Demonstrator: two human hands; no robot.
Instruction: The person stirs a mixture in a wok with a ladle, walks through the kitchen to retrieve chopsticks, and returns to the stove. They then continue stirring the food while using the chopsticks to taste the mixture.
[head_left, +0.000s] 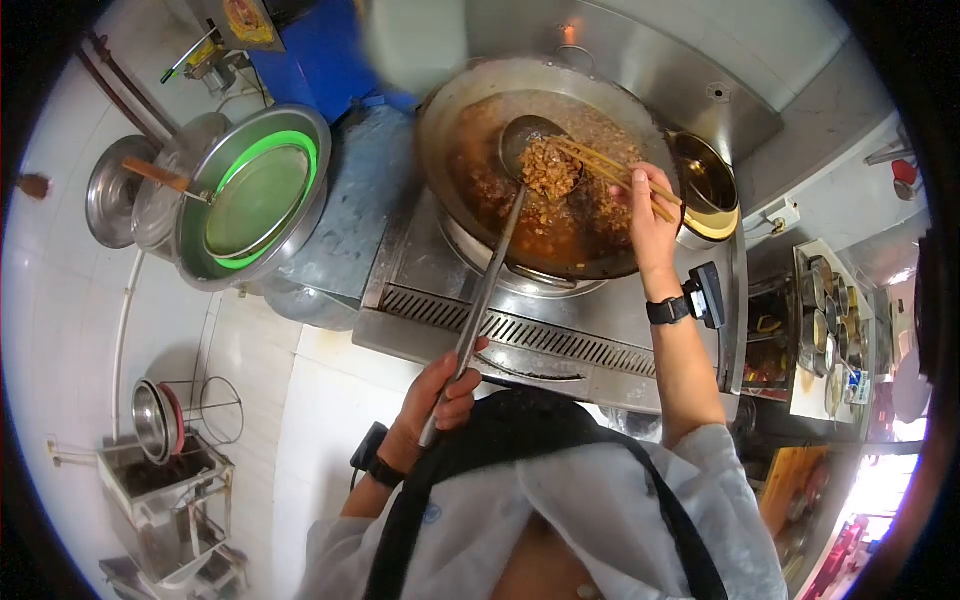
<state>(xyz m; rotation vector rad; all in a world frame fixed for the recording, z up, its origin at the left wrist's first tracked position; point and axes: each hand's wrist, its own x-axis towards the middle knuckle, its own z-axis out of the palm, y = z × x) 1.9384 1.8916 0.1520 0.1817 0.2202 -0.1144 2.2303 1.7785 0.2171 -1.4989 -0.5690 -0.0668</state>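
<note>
My left hand (440, 398) is wrapped round the long metal handle of a ladle (487, 285). The ladle's bowl rests over the broth in a large wok (445, 110) and carries a heap of brown minced food (550, 170). In my right hand (652, 212) is a pair of wooden chopsticks (610, 168), their tips at the heap in the ladle. Brown liquid with bits of food fills much of the wok. Black straps with small devices circle both my wrists.
The wok sits on a steel stove (620, 310) with a slotted drain along its front. To the left stands a metal basin (310, 200) with a green-rimmed strainer (250, 205). A pot with dark liquid (705, 175) is right of the wok. Containers (825, 310) line a shelf at far right.
</note>
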